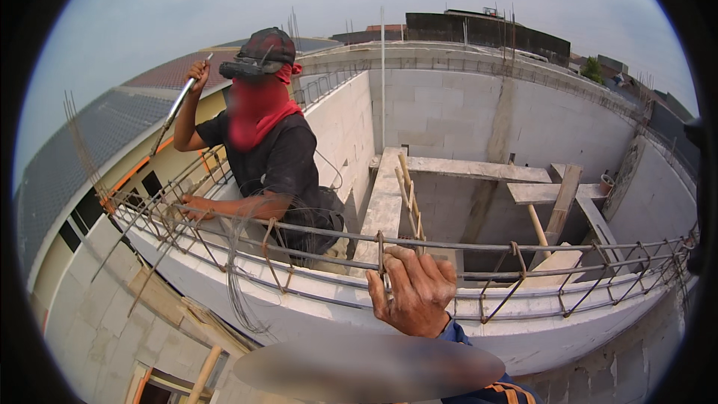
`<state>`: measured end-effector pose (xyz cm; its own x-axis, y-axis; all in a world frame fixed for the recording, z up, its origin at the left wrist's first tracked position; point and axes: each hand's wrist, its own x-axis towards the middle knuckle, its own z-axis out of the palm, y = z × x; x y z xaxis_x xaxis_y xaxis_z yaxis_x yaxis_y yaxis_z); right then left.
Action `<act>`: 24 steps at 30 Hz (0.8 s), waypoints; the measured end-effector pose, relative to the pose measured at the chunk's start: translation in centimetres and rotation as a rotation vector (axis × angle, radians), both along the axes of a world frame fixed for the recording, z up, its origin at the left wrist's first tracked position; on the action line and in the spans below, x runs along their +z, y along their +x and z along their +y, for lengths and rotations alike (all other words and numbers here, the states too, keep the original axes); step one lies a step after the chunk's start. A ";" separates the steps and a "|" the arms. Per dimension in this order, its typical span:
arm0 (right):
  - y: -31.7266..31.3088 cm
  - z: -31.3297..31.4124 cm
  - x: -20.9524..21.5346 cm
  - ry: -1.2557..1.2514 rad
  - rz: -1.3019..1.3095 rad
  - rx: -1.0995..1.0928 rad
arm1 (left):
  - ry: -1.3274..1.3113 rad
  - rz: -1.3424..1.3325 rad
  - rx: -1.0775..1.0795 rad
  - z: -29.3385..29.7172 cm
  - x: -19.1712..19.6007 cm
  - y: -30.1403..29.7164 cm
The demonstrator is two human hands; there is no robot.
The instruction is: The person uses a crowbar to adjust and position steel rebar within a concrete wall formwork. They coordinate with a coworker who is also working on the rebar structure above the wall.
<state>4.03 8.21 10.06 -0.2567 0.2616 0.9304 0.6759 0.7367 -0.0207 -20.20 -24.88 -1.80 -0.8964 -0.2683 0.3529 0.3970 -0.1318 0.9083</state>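
My right hand (415, 289), its back toward me, curls its fingers over the rebar cage (336, 240) beside one upright stirrup (381, 253). The thumb rests on the near side of the stirrup. A blue sleeve with orange stripes (514, 390) runs down from the wrist, partly behind a blurred patch. My left hand is out of sight. The cage, long steel bars joined by bent stirrups, lies along the top of a pale block wall (538, 333). Left of my hand, a loose bundle of thin wire (238, 284) hangs from the bars.
A co-worker (280, 142) in a black shirt and red cloth raises a silver rod-like tool (179, 101); the other hand touches the cage. Beyond the wall, planks (565, 198) and a wooden ladder (410, 194) stand over a deep drop. Bar ends (112, 254) jut out at left.
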 end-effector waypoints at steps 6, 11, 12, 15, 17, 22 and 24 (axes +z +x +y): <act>0.0 0.2 -0.1 0.010 0.006 0.011 | 0.006 0.010 0.013 -0.6 0.0 0.3; 0.0 0.1 0.0 -0.019 0.013 0.021 | 0.009 0.023 0.029 -1.5 -0.1 0.8; 0.0 0.1 0.0 0.000 0.000 0.006 | 0.009 0.024 0.031 -1.8 -0.2 0.9; 0.0 0.2 -0.1 0.002 0.001 -0.008 | 0.012 0.037 0.043 -2.9 -0.1 1.0; -0.2 0.2 -0.2 -0.031 -0.006 0.008 | 0.026 0.044 0.047 -3.9 -0.1 1.1; -0.5 0.0 -0.3 -0.005 -0.057 -0.035 | 0.126 0.082 0.031 -6.3 -0.3 2.8; -0.6 -0.2 -0.2 -0.022 -0.065 -0.050 | 0.177 0.118 -0.046 -6.7 -0.2 3.2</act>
